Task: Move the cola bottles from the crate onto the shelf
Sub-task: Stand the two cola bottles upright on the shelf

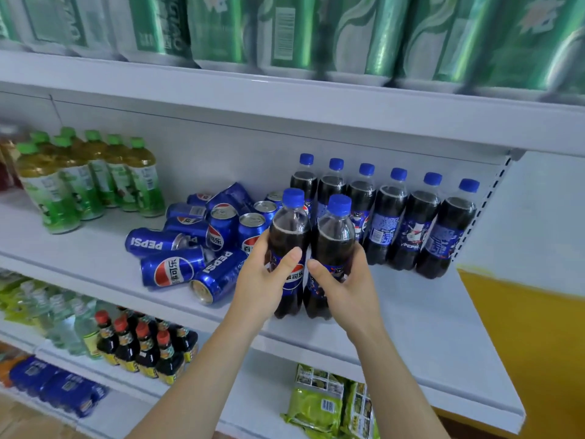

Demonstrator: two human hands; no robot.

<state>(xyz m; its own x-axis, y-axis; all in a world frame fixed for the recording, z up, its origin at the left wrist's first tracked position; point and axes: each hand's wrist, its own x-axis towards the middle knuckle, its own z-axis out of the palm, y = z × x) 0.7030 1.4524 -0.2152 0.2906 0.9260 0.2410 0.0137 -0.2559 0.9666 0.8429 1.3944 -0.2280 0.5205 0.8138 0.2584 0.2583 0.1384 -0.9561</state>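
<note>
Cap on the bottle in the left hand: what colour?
Blue, clearest in the head view: cap on the cola bottle gripped by the left hand.

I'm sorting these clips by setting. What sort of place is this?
Most likely a small grocery shop: white tiered shelf stocked with a row of cola bottles, Pepsi cans and green tea bottles.

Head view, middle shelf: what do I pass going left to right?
Green-capped tea bottles → pile of blue cola cans → bottle in left hand → bottle in right hand → back row of cola bottles.
</note>
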